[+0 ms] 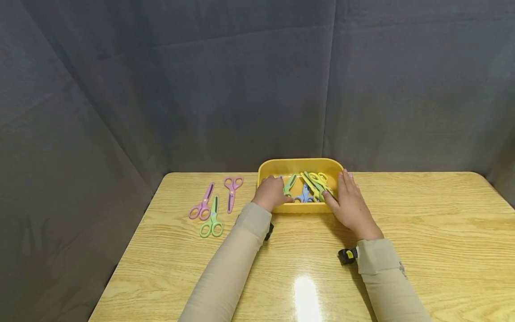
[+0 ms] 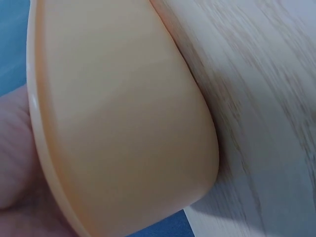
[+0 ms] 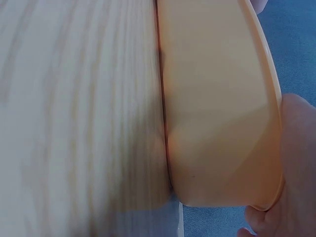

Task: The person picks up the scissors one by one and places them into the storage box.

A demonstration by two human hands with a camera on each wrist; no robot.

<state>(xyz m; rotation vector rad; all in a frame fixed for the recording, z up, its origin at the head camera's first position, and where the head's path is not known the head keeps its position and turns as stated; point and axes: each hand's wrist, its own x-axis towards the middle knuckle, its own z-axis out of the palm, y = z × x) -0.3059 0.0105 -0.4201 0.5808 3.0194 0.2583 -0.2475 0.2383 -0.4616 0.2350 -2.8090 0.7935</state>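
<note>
A yellow plastic tray stands at the far edge of the table, holding several pairs of children's scissors. My left hand reaches over its front left corner, fingers bent down inside. The palm hides the fingertips, and I cannot tell whether they pinch a pair. Beside that hand lie green scissors and blue scissors. With my right hand I grip the tray's right end, thumb over the rim and fingers along the outside. Yellow scissors lie near that thumb. Both wrist views show the tray's front wall close up.
Left of the tray, two pairs of pink scissors and a pair of light green scissors lie on the wooden table. A dark grey curtain hangs right behind the table's far edge.
</note>
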